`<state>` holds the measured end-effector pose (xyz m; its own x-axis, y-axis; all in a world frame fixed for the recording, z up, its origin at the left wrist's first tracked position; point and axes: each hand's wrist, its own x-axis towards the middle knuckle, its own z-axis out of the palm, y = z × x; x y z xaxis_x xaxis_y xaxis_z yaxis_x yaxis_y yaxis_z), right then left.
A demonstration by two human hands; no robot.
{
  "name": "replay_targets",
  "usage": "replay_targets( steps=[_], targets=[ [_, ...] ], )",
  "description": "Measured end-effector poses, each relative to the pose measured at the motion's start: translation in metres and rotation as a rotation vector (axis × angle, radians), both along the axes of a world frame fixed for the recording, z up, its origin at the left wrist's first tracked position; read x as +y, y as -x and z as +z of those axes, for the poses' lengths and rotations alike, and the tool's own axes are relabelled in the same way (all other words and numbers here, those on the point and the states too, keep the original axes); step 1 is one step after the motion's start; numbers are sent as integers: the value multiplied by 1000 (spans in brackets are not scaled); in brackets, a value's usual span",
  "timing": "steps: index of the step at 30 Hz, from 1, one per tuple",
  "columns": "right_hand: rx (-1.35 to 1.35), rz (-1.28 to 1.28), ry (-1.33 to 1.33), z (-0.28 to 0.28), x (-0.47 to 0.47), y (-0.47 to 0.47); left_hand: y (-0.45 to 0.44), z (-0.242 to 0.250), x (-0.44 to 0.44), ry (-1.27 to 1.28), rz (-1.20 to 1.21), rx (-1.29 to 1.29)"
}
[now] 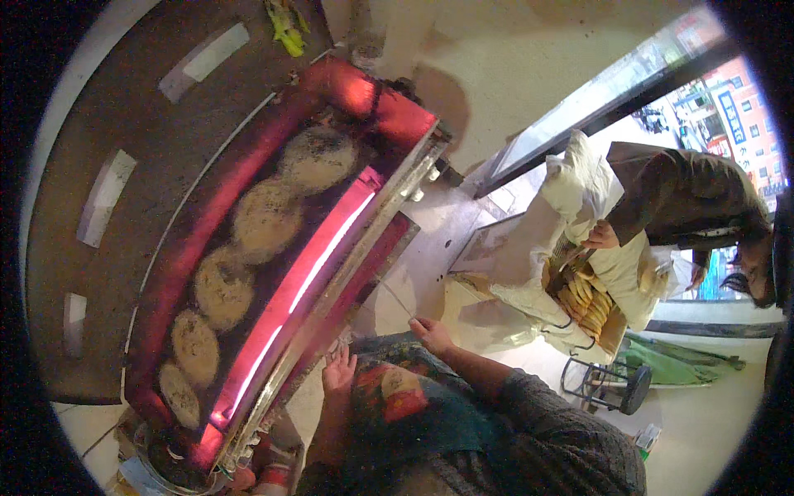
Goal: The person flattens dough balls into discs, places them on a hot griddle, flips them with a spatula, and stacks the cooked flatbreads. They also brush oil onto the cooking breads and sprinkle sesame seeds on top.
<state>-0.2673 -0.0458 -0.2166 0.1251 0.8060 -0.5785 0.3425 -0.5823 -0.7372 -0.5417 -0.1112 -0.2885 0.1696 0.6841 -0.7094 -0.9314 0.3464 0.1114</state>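
My right hand (432, 335) is closed on the end of a thin rod (396, 299), whose far end reaches to the lower edge of the oven in front of me. My left hand (339, 370) is raised beside the oven's front rail with its fingers apart, and nothing shows in it. The long oven (356, 245) glows red inside, with a bright strip along its near side. Several round flatbreads, the top one (319, 158) darkly speckled, lie in a row inside it. A dark apron with a red print (406, 400) covers my front.
At right, another person (676, 192) bends over a cloth-lined box of long browned breads (583, 304), holding a utensil. A round stool (636, 389) and green cloth (673, 363) are near it. A dark surface (142, 211) with pale strips lies beyond the oven. A glass door stands at upper right.
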Motion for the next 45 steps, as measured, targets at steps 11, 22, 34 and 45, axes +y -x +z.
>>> replay_targets(
  steps=[11, 22, 34, 45],
  targets=[
    [235, -456, -296, 53, 193, -77, 59, 11, -59, -145, -866, 1087],
    [-535, 269, -763, 14, 359, -120, -47, 87, -176, 641, -23, 602],
    [-565, 573, -236, -146, 377, -203, -102, 87, -164, 389, -12, 672],
    [-1219, 1006, -131, -120, 375, -181, -123, 109, -256, 605, -414, 983]
  ],
)
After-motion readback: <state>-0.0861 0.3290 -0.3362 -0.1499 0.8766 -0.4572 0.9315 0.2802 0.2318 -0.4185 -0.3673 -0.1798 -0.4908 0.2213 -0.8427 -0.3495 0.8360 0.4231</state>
